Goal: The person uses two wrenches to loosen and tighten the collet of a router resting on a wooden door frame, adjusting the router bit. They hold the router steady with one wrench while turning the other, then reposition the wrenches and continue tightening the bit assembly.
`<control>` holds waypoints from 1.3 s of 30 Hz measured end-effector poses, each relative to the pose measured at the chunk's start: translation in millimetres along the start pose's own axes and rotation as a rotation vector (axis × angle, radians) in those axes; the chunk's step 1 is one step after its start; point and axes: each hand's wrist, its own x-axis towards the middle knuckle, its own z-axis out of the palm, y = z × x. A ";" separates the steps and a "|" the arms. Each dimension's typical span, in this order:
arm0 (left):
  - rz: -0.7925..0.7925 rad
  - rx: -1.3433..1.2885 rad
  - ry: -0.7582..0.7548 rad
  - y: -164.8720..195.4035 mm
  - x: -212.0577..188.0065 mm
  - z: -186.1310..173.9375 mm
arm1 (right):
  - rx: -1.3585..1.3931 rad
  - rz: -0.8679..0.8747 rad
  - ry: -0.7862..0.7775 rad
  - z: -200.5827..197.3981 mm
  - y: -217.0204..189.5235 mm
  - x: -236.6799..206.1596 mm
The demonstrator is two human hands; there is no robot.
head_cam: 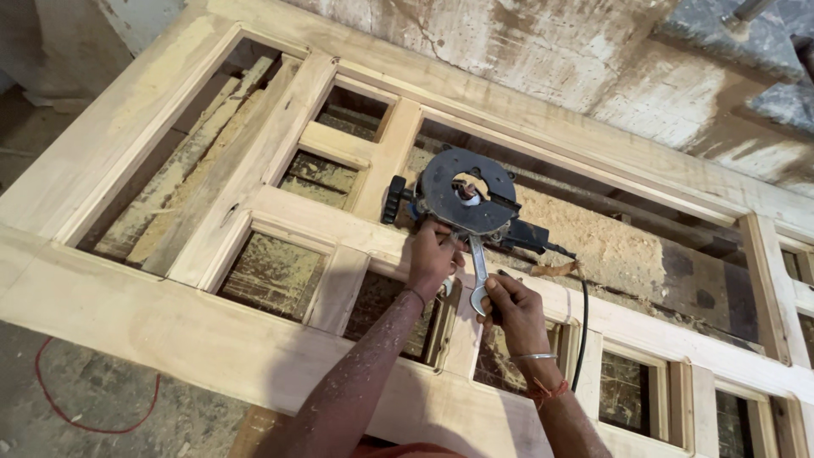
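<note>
A black electric router (466, 202) lies on its side on a pale wooden door frame (170, 314), its round base plate facing up with the bit in the middle. My left hand (434, 254) grips the router body just below the base plate. My right hand (511, 307) holds a silver open-ended spanner (478, 276) by its lower end; the spanner's upper end reaches the router near the collet.
The router's black cable (583, 322) runs down over the frame by my right wrist. Sawdust (593, 242) lies heaped behind the tool. A red wire (64, 407) loops on the dusty floor at lower left. A rough plastered wall (551, 51) stands behind the frame.
</note>
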 end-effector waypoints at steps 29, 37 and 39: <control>0.028 0.138 -0.208 24.9 17.6 -62.5 | 0.053 -0.002 0.040 -9.3 6.9 4.2; 0.006 0.147 -0.154 16.0 10.6 -51.3 | 0.031 -0.014 0.037 -4.5 8.2 6.0; -0.028 0.176 -0.146 18.2 14.8 -42.9 | 0.005 -0.012 0.038 -3.8 7.5 6.1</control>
